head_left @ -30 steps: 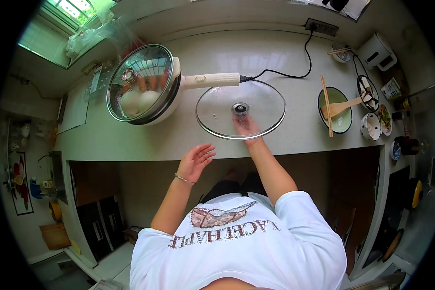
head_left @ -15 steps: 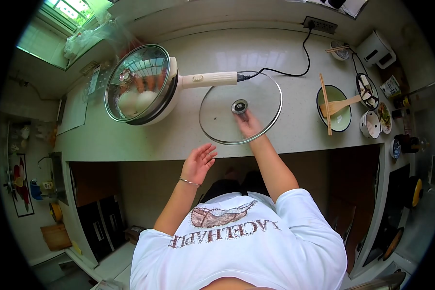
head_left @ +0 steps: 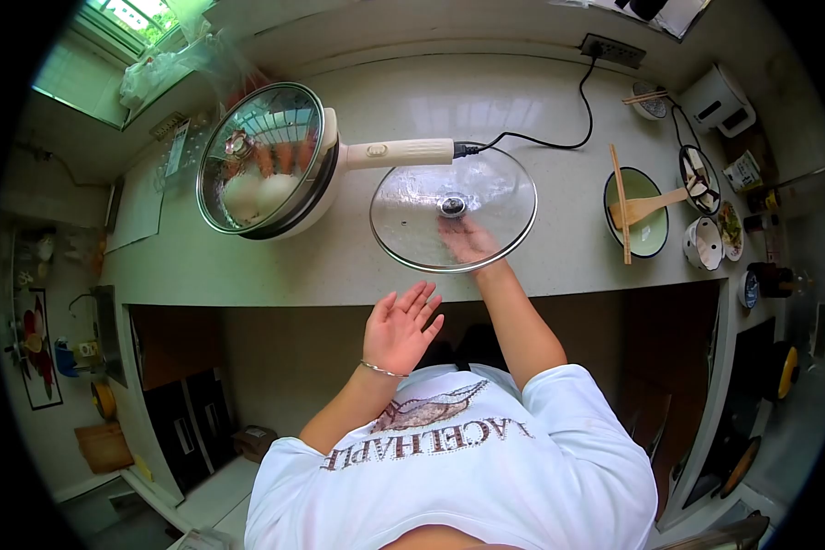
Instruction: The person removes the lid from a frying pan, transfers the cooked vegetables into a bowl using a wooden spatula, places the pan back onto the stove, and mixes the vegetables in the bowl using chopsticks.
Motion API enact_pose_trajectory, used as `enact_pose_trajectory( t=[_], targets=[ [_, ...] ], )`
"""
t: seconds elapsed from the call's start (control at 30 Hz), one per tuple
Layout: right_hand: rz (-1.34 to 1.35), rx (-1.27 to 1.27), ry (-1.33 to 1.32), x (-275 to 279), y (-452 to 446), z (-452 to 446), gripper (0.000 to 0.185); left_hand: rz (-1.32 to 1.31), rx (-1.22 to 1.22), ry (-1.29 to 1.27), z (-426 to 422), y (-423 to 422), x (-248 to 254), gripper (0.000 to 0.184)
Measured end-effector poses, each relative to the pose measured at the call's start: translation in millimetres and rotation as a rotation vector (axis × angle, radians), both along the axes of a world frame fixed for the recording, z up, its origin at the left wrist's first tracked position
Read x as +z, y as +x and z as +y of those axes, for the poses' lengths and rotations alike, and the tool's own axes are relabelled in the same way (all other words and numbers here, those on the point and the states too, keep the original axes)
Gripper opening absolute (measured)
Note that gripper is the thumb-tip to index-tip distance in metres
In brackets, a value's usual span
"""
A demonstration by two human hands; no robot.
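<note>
A clear glass lid (head_left: 408,206) with a metal rim is in my right hand (head_left: 472,240), which shows through the glass from beneath. Its fingers reach the lid's knob (head_left: 452,207); their exact grip is blurred. Moisture marks the glass. My left hand (head_left: 399,328) is open and holds nothing, palm up, just in front of the counter edge. To the left stands a cream electric pan (head_left: 295,220), its handle (head_left: 399,152) pointing right. Another glass lid (head_left: 264,115) covers it, tilted in my view, with white round pieces (head_left: 258,194) and orange-brown pieces visible through it.
A black cord (head_left: 545,144) runs from the pan handle to a wall socket (head_left: 612,50). On the right, a green bowl (head_left: 649,240) carries chopsticks (head_left: 621,202) and a wooden spatula (head_left: 653,202). Small bowls and a white appliance (head_left: 717,99) stand beyond it.
The lid in my right hand has tilted, and its glass now catches more light. My left hand has moved right and turned palm up, fingers spreading.
</note>
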State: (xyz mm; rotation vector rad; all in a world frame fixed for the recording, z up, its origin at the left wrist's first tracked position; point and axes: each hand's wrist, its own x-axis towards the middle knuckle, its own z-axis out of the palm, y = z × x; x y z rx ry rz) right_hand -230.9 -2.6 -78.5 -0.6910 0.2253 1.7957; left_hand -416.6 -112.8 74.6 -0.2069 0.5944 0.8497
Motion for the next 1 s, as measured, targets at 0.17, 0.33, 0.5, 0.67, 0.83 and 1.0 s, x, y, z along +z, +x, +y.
enact_pose_trajectory(
  t=[0.17,0.33,0.5,0.67,0.83,1.0],
  targets=[
    [0.074,-0.072,-0.108,-2,-2,4,0.026,-0.037,0.099,-0.082,-6,7,9,0.046],
    [0.023,-0.172,-0.148,-1,-6,3,0.023,-0.041,0.115,-0.137,-9,10,6,0.049],
    [-0.077,-0.244,-0.305,20,-10,5,0.02,-0.068,0.102,-0.118,-10,11,5,0.05],
    [-0.094,-0.273,-0.267,-9,-9,9,0.022,-0.073,0.096,-0.13,-5,13,6,0.05],
    [0.136,-0.311,-0.135,-33,-9,10,0.025,-0.07,0.088,-0.127,-2,14,6,0.05],
    [0.335,-0.264,0.099,41,-11,-13,0.045,-0.052,0.086,-0.124,0,12,6,0.051]
  ],
)
